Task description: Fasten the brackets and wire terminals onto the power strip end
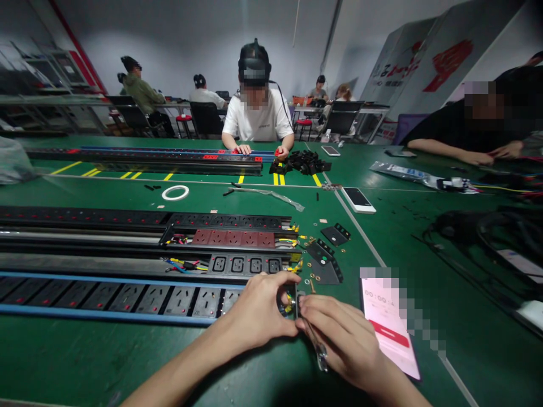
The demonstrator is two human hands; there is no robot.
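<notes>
Your left hand (254,311) is half-curled, pinching the small plate (297,299) upright at the end of the blue-edged strip (159,299), prob for steadiness; your right hand (345,336) is closed round a thin tool (316,340).

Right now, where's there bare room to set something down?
Table on the near side of the blue strip, left of your left arm; a smaller patch between the white phone and pink-screened phone. Crowded: around the black plates and right-hand cables.
</notes>
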